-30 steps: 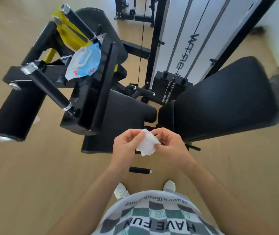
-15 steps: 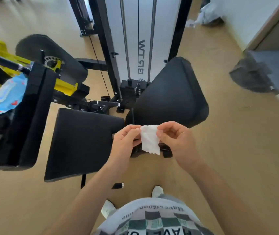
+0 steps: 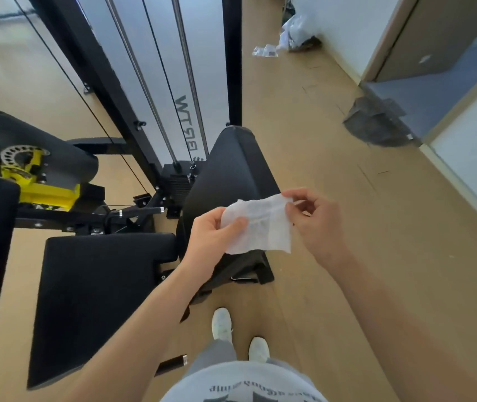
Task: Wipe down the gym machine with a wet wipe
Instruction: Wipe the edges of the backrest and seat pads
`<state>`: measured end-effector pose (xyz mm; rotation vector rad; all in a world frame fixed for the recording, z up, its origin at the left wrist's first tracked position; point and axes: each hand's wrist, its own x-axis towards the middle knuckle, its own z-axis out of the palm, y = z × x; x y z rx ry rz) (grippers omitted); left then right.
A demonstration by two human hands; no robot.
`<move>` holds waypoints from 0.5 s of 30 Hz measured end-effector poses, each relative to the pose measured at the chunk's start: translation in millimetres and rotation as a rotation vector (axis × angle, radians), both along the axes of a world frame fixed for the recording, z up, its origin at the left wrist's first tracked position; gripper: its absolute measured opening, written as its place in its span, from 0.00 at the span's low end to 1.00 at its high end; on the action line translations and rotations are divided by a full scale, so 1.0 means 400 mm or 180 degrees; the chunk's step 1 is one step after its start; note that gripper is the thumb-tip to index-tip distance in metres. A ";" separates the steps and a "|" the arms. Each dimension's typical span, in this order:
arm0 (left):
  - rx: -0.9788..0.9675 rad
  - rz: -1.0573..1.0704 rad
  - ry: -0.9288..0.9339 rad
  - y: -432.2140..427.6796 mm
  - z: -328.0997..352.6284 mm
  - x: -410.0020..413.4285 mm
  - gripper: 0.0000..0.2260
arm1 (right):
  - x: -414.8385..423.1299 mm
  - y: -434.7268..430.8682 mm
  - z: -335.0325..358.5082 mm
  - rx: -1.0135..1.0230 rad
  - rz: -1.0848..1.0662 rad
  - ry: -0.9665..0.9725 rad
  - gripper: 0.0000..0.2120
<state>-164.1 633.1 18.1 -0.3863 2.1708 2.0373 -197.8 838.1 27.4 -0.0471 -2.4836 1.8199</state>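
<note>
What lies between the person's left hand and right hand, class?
The wipe, spread open: the left hand pinches its left edge and the right hand its upper right corner. The head view shows it.

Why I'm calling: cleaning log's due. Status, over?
Hands: left hand and right hand both pinch wet wipe, spread between them. Wipe in air before back pad, no contact seen. Path clear.

The person wears a pale grey lettered T-shirt [image 3: 240, 380], grey trousers [image 3: 217, 353] and white sneakers [image 3: 222, 323].
</note>
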 end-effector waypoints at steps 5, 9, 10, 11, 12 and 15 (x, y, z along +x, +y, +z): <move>-0.0791 0.0077 0.0457 0.024 -0.028 -0.115 0.11 | -0.081 0.006 -0.036 0.0667 -0.0389 0.0083 0.09; -0.1502 0.0510 0.1115 0.022 -0.072 -0.125 0.18 | -0.046 -0.025 -0.058 0.1023 -0.0550 0.0301 0.10; -0.1599 0.0435 0.1510 0.018 -0.084 -0.117 0.17 | -0.023 -0.034 -0.060 0.1043 -0.0452 0.0319 0.12; -0.1687 0.0213 0.1919 0.016 -0.098 -0.107 0.16 | 0.002 -0.046 -0.063 0.0988 -0.0252 0.0277 0.15; -0.1716 -0.0131 0.2273 0.015 -0.113 -0.097 0.16 | 0.024 -0.059 -0.067 0.0984 -0.0025 0.0263 0.17; -0.1723 -0.1125 0.2673 0.021 -0.160 -0.084 0.19 | 0.048 -0.087 -0.094 0.1299 0.0320 0.0300 0.24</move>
